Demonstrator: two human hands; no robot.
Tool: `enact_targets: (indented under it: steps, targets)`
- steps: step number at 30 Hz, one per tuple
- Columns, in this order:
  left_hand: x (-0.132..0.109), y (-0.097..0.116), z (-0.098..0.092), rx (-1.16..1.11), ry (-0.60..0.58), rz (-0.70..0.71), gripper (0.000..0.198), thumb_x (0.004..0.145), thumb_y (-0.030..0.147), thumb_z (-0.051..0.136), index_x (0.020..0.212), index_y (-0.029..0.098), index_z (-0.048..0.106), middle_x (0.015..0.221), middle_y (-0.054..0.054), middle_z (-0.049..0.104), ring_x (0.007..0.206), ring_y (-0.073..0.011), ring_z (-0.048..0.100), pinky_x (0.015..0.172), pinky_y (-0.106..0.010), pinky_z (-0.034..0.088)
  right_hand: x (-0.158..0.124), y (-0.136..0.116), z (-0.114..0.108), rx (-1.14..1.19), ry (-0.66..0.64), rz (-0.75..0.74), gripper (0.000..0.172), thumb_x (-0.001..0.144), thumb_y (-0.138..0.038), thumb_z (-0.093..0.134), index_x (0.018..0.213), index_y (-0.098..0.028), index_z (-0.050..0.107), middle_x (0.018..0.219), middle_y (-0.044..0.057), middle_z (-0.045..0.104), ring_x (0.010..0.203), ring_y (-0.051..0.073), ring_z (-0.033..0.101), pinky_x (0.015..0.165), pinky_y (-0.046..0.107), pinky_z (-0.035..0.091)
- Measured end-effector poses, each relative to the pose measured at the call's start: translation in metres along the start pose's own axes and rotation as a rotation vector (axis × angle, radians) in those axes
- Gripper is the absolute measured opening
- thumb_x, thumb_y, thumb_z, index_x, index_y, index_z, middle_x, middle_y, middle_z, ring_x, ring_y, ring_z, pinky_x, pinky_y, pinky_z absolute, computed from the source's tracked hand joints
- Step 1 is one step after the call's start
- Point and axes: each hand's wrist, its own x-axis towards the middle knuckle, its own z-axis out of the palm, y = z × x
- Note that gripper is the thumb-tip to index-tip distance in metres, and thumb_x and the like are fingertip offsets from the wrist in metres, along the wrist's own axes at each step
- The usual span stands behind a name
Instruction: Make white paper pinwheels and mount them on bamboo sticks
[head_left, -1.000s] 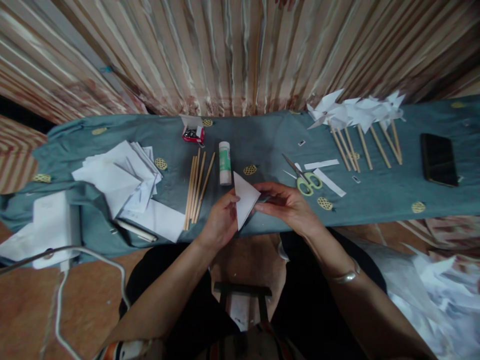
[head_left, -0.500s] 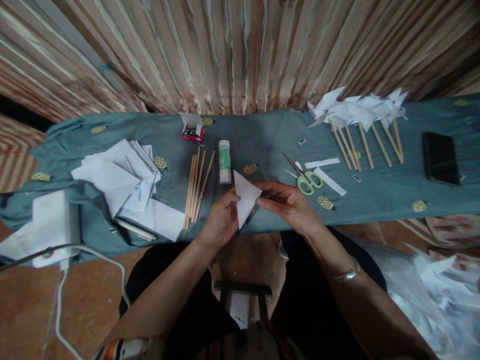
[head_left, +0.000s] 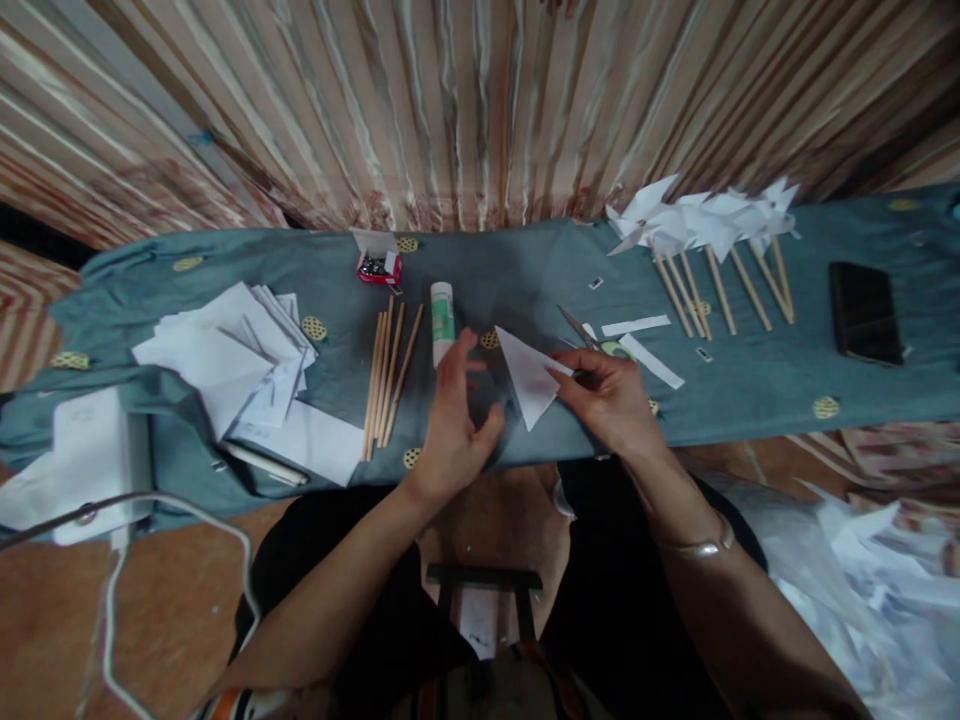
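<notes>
A folded white paper triangle (head_left: 528, 380) is pinched at its right corner by my right hand (head_left: 609, 396), above the near part of the table. My left hand (head_left: 456, 420) is off the paper, to its left, with thumb and fingers apart and nothing in it. Just beyond my left fingertips stands or lies a glue stick (head_left: 442, 320) with a green label. Several thin wooden sticks (head_left: 388, 375) lie left of that hand. Scissors with green handles (head_left: 616, 348) are partly hidden behind my right hand, beside white paper strips (head_left: 636, 326).
Paper pinwheels on sticks (head_left: 705, 222) lie at the back right, near a black phone (head_left: 866, 314). On the left are a pile of white paper (head_left: 217, 345), a red box of small metal pins (head_left: 379, 262) and a white power strip (head_left: 94, 450) with a cable.
My left hand has let go of the paper triangle and opened. My right hand has moved the triangle slightly to the right and up. The view has shifted a little.
</notes>
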Motion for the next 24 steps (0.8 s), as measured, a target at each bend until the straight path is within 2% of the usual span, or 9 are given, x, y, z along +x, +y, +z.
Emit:
enact_targets:
  steps: [2, 4, 7, 10, 13, 17, 19, 21, 24]
  targets:
    - [0.0, 0.001, 0.0, 0.307, -0.065, 0.277, 0.064, 0.085, 0.014, 0.062, 0.146, 0.025, 0.043, 0.159, -0.013, 0.038, 0.139, -0.0321, 0.043, 0.11, -0.047, 0.038, -0.004, 0.0, -0.004, -0.19, 0.067, -0.051, 0.015, 0.078, -0.032, 0.065, 0.076, -0.02, 0.073, 0.075, 0.002, 0.074, 0.058, 0.014, 0.06, 0.057, 0.027, 0.045]
    - [-0.001, 0.0, 0.003, 0.542, -0.159, 0.494, 0.057, 0.09, 0.009, 0.053, 0.144, 0.025, 0.045, 0.158, -0.012, 0.039, 0.146, -0.0315, 0.034, 0.113, -0.049, 0.035, -0.008, 0.0, -0.005, -0.309, 0.068, -0.108, 0.012, 0.078, -0.028, 0.063, 0.074, -0.02, 0.072, 0.07, 0.001, 0.071, 0.058, 0.014, 0.06, 0.059, 0.027, 0.044]
    - [-0.003, -0.002, 0.01, 0.71, -0.251, 0.66, 0.049, 0.095, 0.006, 0.044, 0.142, 0.021, 0.047, 0.15, -0.013, 0.051, 0.141, -0.0258, 0.043, 0.108, -0.044, 0.039, -0.012, 0.0, -0.003, -0.346, 0.01, -0.171, 0.01, 0.076, -0.021, 0.061, 0.07, -0.02, 0.069, 0.068, 0.001, 0.069, 0.061, 0.014, 0.061, 0.06, 0.026, 0.044]
    - [-0.004, -0.004, 0.013, 0.749, -0.252, 0.683, 0.04, 0.098, 0.008, 0.044, 0.136, 0.016, 0.051, 0.137, -0.014, 0.062, 0.119, -0.0211, 0.059, 0.1, -0.039, 0.041, -0.012, 0.004, -0.005, -0.306, -0.012, -0.138, 0.009, 0.077, -0.022, 0.061, 0.072, -0.02, 0.069, 0.063, 0.0, 0.066, 0.057, 0.013, 0.059, 0.057, 0.025, 0.043]
    - [-0.004, -0.006, 0.01, 0.776, -0.227, 0.68, 0.031, 0.098, 0.011, 0.048, 0.127, 0.016, 0.06, 0.12, -0.01, 0.071, 0.102, -0.0198, 0.064, 0.092, -0.038, 0.041, -0.011, 0.013, -0.01, -0.267, -0.028, -0.06, 0.01, 0.079, -0.027, 0.064, 0.08, -0.02, 0.071, 0.06, -0.002, 0.064, 0.05, 0.012, 0.054, 0.051, 0.025, 0.04]
    - [-0.005, -0.012, 0.005, 0.799, -0.236, 0.722, 0.015, 0.097, 0.017, 0.056, 0.102, 0.019, 0.069, 0.101, -0.004, 0.075, 0.09, -0.0194, 0.063, 0.091, -0.04, 0.04, -0.014, 0.026, -0.017, -0.296, -0.027, -0.046, 0.023, 0.081, -0.029, 0.065, 0.103, -0.021, 0.069, 0.084, 0.002, 0.074, 0.055, 0.014, 0.059, 0.055, 0.028, 0.048]
    - [-0.006, -0.014, 0.003, 0.816, -0.266, 0.726, 0.013, 0.097, 0.019, 0.057, 0.098, 0.019, 0.07, 0.097, -0.003, 0.076, 0.087, -0.0191, 0.062, 0.091, -0.04, 0.04, -0.018, 0.03, -0.021, -0.366, -0.032, -0.111, 0.024, 0.085, -0.028, 0.063, 0.108, -0.021, 0.067, 0.096, 0.006, 0.075, 0.066, 0.018, 0.066, 0.065, 0.032, 0.054]
    - [-0.008, -0.016, 0.002, 0.839, -0.304, 0.714, 0.014, 0.096, 0.019, 0.057, 0.1, 0.02, 0.07, 0.097, -0.003, 0.076, 0.088, -0.0194, 0.062, 0.092, -0.042, 0.041, -0.022, 0.034, -0.025, -0.458, -0.052, -0.238, 0.02, 0.09, -0.026, 0.057, 0.106, -0.022, 0.068, 0.112, 0.01, 0.073, 0.09, 0.024, 0.071, 0.083, 0.039, 0.057]
    - [-0.01, -0.016, -0.001, 0.857, -0.36, 0.672, 0.016, 0.094, 0.022, 0.059, 0.105, 0.021, 0.07, 0.105, -0.005, 0.075, 0.092, -0.0214, 0.063, 0.094, -0.046, 0.042, -0.031, 0.038, -0.03, -0.565, -0.123, -0.448, 0.025, 0.093, -0.019, 0.049, 0.109, -0.022, 0.068, 0.144, 0.012, 0.056, 0.131, 0.03, 0.056, 0.11, 0.049, 0.045]
